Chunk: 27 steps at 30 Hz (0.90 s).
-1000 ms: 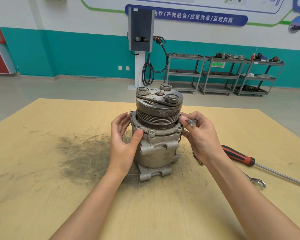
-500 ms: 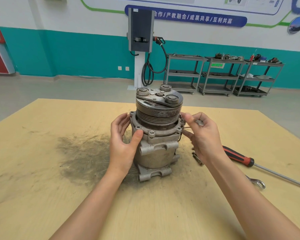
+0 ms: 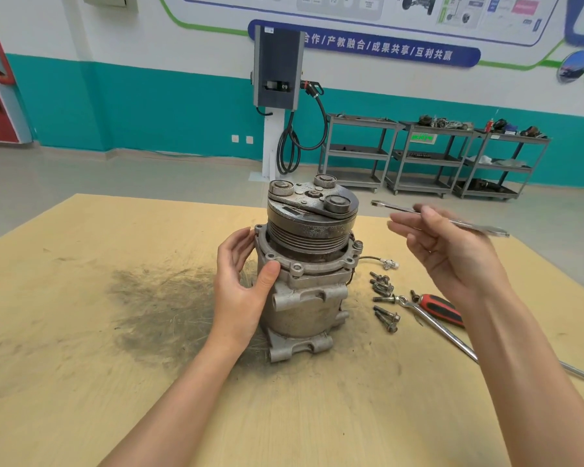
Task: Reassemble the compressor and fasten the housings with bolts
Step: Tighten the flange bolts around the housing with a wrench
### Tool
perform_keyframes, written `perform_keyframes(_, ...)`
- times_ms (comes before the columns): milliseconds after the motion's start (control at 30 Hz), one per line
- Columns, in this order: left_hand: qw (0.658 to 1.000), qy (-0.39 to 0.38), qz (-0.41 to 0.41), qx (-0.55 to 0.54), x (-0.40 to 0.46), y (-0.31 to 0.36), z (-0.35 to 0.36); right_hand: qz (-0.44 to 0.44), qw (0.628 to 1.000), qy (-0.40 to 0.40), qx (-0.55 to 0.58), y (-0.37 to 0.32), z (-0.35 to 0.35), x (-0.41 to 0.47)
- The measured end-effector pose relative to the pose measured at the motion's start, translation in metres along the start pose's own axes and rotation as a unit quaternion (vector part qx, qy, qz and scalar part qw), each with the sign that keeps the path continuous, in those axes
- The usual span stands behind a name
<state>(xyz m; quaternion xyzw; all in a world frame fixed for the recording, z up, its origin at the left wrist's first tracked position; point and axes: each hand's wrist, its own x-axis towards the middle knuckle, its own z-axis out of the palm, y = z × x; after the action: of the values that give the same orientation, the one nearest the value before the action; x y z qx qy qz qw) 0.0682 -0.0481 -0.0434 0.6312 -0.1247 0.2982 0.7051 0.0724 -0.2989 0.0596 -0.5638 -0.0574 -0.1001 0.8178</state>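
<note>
**Head view: compressor upright, wrench raised**

Head view: compressor [image 3: 305, 271] stands on the table [image 3: 81, 332], long axis vertical, pulley end up. Left hand [image 3: 241, 281] grips its flange, fingers curled around it. Right hand [image 3: 449, 254] now holds a wrench [image 3: 452, 221] aloft, thumb clamping it; 0.5 s ago it was at the flange. Loose bolts [image 3: 383, 298] lie right. Wall banner [image 3: 364, 45] reads "产教融合/成果共享/互利共赢".

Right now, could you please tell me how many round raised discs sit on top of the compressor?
3. The left disc and the right disc sit nearer the camera, the rear disc behind them, all on the compressor top. None seems hidden.
</note>
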Motion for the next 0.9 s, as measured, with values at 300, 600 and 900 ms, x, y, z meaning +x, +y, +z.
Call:
perform_keyframes(300, 1.0, 0.0, 0.002, -0.007, 0.001, -0.001, 0.0, 0.015, 0.998, -0.004, 0.055, 0.015, -0.004, 0.008)
perform_keyframes(600, 1.0, 0.0, -0.001, -0.012, 0.001, -0.001, 0.0, 0.049, 0.998, -0.032, 0.003, 0.031, 0.001, 0.026)
perform_keyframes(900, 1.0, 0.0, 0.002, -0.005, 0.001, -0.002, 0.0, 0.171, 0.98, -0.1, 0.023, 0.028, 0.009, 0.051)
